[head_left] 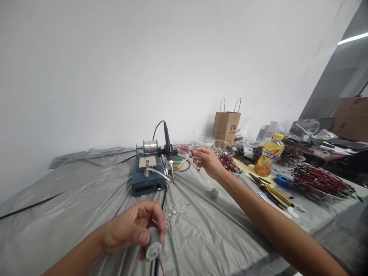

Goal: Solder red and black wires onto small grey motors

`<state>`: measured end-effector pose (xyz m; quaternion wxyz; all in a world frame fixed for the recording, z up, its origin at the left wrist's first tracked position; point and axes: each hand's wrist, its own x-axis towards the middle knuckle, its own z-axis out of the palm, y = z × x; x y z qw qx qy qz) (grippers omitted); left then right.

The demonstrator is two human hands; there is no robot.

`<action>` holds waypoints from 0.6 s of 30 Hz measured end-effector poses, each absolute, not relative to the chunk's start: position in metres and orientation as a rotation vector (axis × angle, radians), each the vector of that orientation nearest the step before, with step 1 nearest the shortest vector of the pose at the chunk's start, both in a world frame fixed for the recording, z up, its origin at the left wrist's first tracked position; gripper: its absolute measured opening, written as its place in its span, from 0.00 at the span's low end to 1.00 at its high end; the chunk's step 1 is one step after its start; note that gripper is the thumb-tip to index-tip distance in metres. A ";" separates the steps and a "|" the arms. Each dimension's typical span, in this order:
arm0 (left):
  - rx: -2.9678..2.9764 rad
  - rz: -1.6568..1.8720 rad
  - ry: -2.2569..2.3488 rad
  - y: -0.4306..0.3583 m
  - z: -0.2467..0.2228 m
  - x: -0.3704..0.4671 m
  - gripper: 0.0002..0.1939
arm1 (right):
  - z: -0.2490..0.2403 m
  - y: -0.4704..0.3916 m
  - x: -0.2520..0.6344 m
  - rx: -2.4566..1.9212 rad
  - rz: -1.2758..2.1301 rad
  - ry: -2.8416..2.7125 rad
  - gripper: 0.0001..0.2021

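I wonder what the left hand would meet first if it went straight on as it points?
Probably the scattered silvery bits, forward and to the right of the left hand. Its height above the grey sheet is unclear, so it may pass over them.

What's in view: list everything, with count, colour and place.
Wired metal cylinder: one, gray, foreground
Loose metal cylinder: one, gray, mid-table
Boxy soldering station: one, blue, centre-left
Pen-shaped soldering iron: one, black, station's right
Round wire spool: one, silver-green, station's back
Thin clippings: many, silver, centre
Square sponge: one, green, past iron
Handled paper bag: one, brown, by wall
Plastic bottle: one, yellow, right
Long-nosed pliers: one, yellow-black, by bottle
Tape roll: one, blue, behind pliers
Wire bundles: several, red-black, right
Creased plastic sheet: one, gray, over table
Other clutter: indistinct, right
Left hand: one, around wired cylinder
Right hand: one, above table
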<state>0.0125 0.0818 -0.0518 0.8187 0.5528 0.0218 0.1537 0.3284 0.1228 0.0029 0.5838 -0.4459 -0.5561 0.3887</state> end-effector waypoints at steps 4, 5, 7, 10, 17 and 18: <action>1.109 0.391 0.031 0.085 -0.046 0.013 0.14 | 0.000 0.120 0.329 -1.098 0.740 -1.333 0.13; 1.111 0.393 0.036 0.085 -0.045 0.012 0.14 | -0.001 0.117 0.329 -1.115 0.709 -1.349 0.12; 1.125 0.404 0.058 0.085 -0.042 0.011 0.14 | -0.002 0.110 0.329 -1.140 0.657 -1.379 0.10; 1.138 0.465 0.139 0.084 -0.042 0.010 0.14 | -0.003 0.107 0.329 -1.139 0.644 -1.387 0.10; 1.160 0.650 0.438 0.082 -0.044 0.020 0.16 | -0.012 0.106 0.325 -1.142 0.843 -1.236 0.15; 1.167 0.672 0.481 0.081 -0.044 0.022 0.16 | -0.012 0.104 0.324 -1.150 0.903 -1.232 0.15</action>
